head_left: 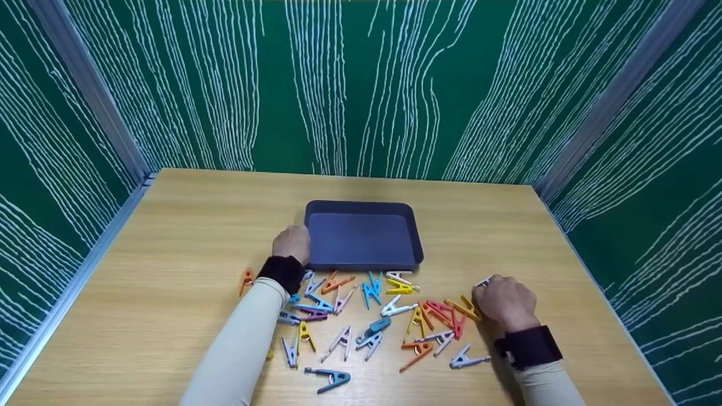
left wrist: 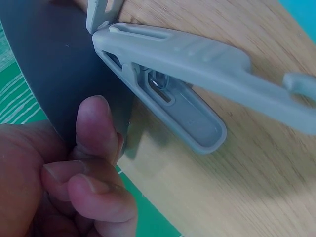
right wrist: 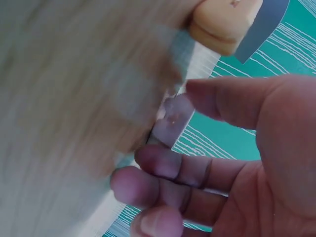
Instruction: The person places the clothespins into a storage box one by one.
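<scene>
My left hand [head_left: 291, 243] is at the left side of a dark rectangular tray [head_left: 364, 239], fingers curled at its front-left corner. In the left wrist view the fingers hold the tray wall [left wrist: 54, 64], though the rim is partly hidden. A grey clothespin [left wrist: 192, 54] lies beside that hand. To the right of the scattered clothespins, my right hand [head_left: 505, 299] pinches a pale clothespin [right wrist: 173, 121] between thumb and fingers, just at the tabletop. A yellow clothespin [head_left: 463, 309] lies close to these fingers.
Several coloured clothespins lie loose in front of the tray, including a blue one [head_left: 330, 379] nearest me and an orange one [head_left: 246, 281] left of my left forearm. Green walls with white lines [head_left: 395, 84] enclose the wooden table [head_left: 197, 220].
</scene>
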`<state>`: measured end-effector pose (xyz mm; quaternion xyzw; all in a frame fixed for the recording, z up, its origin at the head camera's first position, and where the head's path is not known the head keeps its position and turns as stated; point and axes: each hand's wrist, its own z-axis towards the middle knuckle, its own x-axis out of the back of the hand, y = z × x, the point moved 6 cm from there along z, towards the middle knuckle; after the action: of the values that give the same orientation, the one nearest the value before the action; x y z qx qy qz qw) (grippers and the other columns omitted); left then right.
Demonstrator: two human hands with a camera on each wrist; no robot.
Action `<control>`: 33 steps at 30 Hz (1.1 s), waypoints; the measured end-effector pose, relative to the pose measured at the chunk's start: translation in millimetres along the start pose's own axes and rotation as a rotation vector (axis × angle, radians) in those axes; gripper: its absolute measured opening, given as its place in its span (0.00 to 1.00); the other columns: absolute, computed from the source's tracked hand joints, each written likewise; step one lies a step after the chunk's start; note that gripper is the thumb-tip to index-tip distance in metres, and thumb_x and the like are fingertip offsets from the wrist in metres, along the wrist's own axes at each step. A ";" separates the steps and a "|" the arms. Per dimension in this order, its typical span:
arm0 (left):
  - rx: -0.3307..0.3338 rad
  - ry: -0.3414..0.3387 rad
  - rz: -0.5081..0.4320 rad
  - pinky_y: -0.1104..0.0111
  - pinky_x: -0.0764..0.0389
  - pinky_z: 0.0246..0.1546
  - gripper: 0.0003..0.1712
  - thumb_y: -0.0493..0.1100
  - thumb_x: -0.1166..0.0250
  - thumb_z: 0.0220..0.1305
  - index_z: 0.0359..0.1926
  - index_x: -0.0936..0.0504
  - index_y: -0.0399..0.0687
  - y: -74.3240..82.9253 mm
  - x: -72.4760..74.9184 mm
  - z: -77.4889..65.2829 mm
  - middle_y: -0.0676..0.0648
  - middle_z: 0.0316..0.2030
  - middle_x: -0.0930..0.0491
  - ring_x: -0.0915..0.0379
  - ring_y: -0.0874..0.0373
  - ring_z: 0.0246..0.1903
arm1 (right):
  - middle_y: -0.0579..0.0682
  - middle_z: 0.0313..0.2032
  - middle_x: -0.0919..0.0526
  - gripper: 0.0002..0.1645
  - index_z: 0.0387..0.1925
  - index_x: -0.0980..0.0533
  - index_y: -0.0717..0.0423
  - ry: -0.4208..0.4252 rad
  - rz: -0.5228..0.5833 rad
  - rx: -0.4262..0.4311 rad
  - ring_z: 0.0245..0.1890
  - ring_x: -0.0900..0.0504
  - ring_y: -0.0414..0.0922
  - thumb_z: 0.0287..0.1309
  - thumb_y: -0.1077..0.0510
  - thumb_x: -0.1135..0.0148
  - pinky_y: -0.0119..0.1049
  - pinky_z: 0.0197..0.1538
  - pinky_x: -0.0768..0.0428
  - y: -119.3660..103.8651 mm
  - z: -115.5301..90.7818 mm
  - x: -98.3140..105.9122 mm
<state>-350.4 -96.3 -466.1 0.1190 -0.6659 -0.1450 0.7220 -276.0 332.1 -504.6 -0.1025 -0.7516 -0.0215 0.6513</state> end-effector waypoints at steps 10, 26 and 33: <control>0.025 -0.002 -0.012 0.49 0.15 0.39 0.13 0.27 0.47 0.69 0.37 0.15 0.31 -3.3 -0.6 1.0 0.31 0.38 0.14 0.14 0.39 0.38 | 0.54 0.22 0.27 0.41 0.28 0.24 0.61 -0.076 -0.009 -0.063 0.21 0.27 0.49 0.67 0.26 0.51 0.39 0.25 0.34 -2.2 12.3 -3.8; 0.041 -0.035 -0.008 0.51 0.15 0.36 0.14 0.27 0.48 0.72 0.37 0.15 0.31 -3.4 -5.5 5.3 0.33 0.36 0.14 0.14 0.40 0.37 | 0.57 0.24 0.25 0.22 0.32 0.26 0.64 -0.002 0.013 0.068 0.23 0.25 0.51 0.71 0.47 0.44 0.41 0.25 0.29 -25.4 9.6 15.0; 0.044 -0.046 0.002 0.50 0.15 0.38 0.13 0.28 0.46 0.69 0.38 0.14 0.32 -7.1 -10.8 8.4 0.33 0.37 0.13 0.14 0.39 0.38 | 0.54 0.22 0.25 0.18 0.29 0.27 0.60 0.252 0.139 0.282 0.19 0.26 0.51 0.66 0.50 0.37 0.46 0.23 0.27 -76.6 0.4 48.8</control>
<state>-359.9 -98.7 -478.0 0.1308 -0.6857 -0.1322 0.7037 -296.7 263.4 -449.0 -0.0585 -0.6509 0.1165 0.7479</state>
